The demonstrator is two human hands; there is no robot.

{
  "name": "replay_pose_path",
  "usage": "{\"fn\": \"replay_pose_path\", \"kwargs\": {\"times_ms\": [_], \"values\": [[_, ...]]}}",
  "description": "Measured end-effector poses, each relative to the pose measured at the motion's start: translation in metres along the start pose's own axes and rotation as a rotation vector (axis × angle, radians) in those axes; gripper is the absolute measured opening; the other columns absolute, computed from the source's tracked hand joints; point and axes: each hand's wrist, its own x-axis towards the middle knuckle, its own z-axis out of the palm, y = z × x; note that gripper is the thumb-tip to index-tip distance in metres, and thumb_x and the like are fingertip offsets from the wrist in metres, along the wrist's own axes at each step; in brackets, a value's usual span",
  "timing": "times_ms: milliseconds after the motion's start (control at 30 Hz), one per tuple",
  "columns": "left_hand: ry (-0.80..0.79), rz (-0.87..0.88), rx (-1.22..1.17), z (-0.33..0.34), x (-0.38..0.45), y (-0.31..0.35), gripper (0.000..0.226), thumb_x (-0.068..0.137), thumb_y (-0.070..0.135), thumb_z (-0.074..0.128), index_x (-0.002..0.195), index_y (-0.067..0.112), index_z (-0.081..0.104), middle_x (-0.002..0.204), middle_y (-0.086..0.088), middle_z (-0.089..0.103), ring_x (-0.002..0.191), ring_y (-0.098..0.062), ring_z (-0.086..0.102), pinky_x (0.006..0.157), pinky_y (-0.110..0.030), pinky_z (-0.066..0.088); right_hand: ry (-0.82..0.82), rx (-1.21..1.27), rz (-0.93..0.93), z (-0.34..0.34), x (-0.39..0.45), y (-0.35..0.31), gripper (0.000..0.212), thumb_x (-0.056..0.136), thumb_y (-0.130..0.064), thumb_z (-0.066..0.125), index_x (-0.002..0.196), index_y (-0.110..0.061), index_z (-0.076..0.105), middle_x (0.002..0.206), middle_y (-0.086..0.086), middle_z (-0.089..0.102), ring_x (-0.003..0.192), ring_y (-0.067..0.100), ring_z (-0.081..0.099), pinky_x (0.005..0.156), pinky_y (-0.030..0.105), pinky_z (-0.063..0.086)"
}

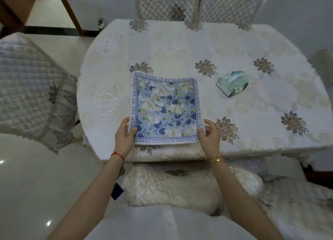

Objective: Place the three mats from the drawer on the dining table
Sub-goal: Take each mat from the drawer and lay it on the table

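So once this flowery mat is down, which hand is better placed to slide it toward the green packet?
The right, probably. The right hand pinches the mat at its near right corner, on the side where the green packet lies. The left hand holds the far-side corner and would have to reach across.

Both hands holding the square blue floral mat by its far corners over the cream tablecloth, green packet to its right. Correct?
Not quite. The head view shows the left hand and right hand holding the square blue floral mat by its near corners, not the far ones. The cream tablecloth and the green packet to its right are as stated.
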Motion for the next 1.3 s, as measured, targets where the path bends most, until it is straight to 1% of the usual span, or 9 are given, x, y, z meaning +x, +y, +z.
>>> {"fn": "replay_pose_path", "kwargs": {"times_ms": [133, 300, 433, 567, 733, 1000, 1100, 1233, 1300], "values": [[-0.011, -0.052, 0.019, 0.012, 0.005, -0.010, 0.041, 0.095, 0.008, 0.053, 0.135, 0.010, 0.044, 0.128, -0.012, 0.058, 0.112, -0.023, 0.060, 0.096, -0.045, 0.051, -0.013, -0.025, 0.067, 0.009, 0.008, 0.020, 0.027, 0.088, 0.000, 0.059, 0.114, -0.007, 0.056, 0.074, -0.007, 0.064, 0.055, -0.004, 0.057, 0.051, 0.011, 0.043], [-0.011, -0.087, 0.067, 0.015, 0.004, -0.024, 0.040, 0.094, 0.005, 0.053, 0.133, 0.007, 0.046, 0.127, -0.012, 0.059, 0.110, -0.022, 0.060, 0.096, -0.038, 0.051, -0.048, -0.058, 0.146, 0.016, 0.005, 0.044, 0.030, 0.088, -0.005, 0.060, 0.117, -0.012, 0.055, 0.090, 0.001, 0.070, 0.074, 0.007, 0.065, 0.067, 0.026, 0.055], [0.025, -0.132, 0.090, 0.017, 0.003, -0.031, 0.040, 0.092, 0.004, 0.056, 0.131, 0.007, 0.047, 0.117, -0.009, 0.062, 0.098, -0.018, 0.061, 0.076, -0.008, 0.050, -0.032, -0.103, 0.185, 0.018, 0.007, 0.052, 0.031, 0.087, -0.006, 0.061, 0.117, -0.009, 0.055, 0.094, 0.007, 0.070, 0.071, 0.007, 0.061, 0.061, 0.012, 0.048], [0.031, -0.137, 0.108, 0.016, 0.000, -0.033, 0.041, 0.088, 0.007, 0.062, 0.127, 0.011, 0.051, 0.112, -0.008, 0.066, 0.097, -0.018, 0.063, 0.082, -0.020, 0.051, -0.027, -0.146, 0.209, 0.018, 0.011, 0.054, 0.031, 0.087, -0.006, 0.061, 0.117, -0.009, 0.055, 0.096, 0.006, 0.069, 0.075, 0.013, 0.062, 0.060, 0.007, 0.044], [0.054, -0.108, 0.135, 0.017, -0.003, -0.032, 0.045, 0.086, 0.005, 0.065, 0.129, 0.012, 0.054, 0.106, 0.001, 0.063, 0.093, -0.013, 0.060, 0.067, 0.001, 0.043, -0.036, -0.194, 0.191, 0.016, 0.012, 0.056, 0.029, 0.085, -0.008, 0.062, 0.114, -0.009, 0.056, 0.099, 0.009, 0.071, 0.077, 0.017, 0.064, 0.074, 0.035, 0.056], [0.048, -0.059, 0.170, 0.015, -0.001, -0.034, 0.048, 0.085, 0.006, 0.067, 0.130, 0.016, 0.053, 0.108, 0.001, 0.065, 0.085, -0.009, 0.062, 0.067, 0.001, 0.044, -0.002, -0.245, 0.154, 0.012, 0.006, 0.052, 0.021, 0.084, -0.007, 0.065, 0.104, -0.008, 0.061, 0.082, 0.001, 0.063, 0.073, 0.013, 0.058, 0.074, 0.033, 0.054], [0.060, -0.024, 0.227, 0.012, 0.000, -0.034, 0.051, 0.084, 0.012, 0.069, 0.132, 0.019, 0.052, 0.105, 0.005, 0.064, 0.081, -0.002, 0.059, 0.069, -0.002, 0.046, 0.006, -0.386, 0.050, 0.008, 0.010, 0.054, 0.025, 0.086, -0.008, 0.064, 0.110, -0.003, 0.059, 0.094, 0.009, 0.061, 0.085, 0.022, 0.058, 0.082, 0.040, 0.052], [0.099, 0.072, 0.414, 0.005, 0.017, -0.034, 0.049, 0.089, 0.020, 0.064, 0.134, 0.012, 0.049, 0.126, -0.007, 0.057, 0.108, -0.019, 0.056, 0.096, -0.034, 0.046, -0.014, -0.622, -0.221, 0.010, 0.029, 0.050, 0.031, 0.088, -0.008, 0.061, 0.117, 0.001, 0.056, 0.113, 0.018, 0.059, 0.107, 0.032, 0.052, 0.097, 0.040, 0.042], [0.083, 0.169, 0.486, 0.006, 0.035, -0.030, 0.046, 0.092, 0.019, 0.059, 0.135, 0.010, 0.047, 0.132, -0.008, 0.053, 0.121, -0.023, 0.049, 0.104, -0.032, 0.038, -0.070, -0.648, -0.301, 0.020, 0.048, 0.040, 0.033, 0.091, -0.012, 0.059, 0.122, -0.001, 0.055, 0.119, 0.015, 0.059, 0.112, 0.029, 0.050, 0.101, 0.036, 0.038]]}}
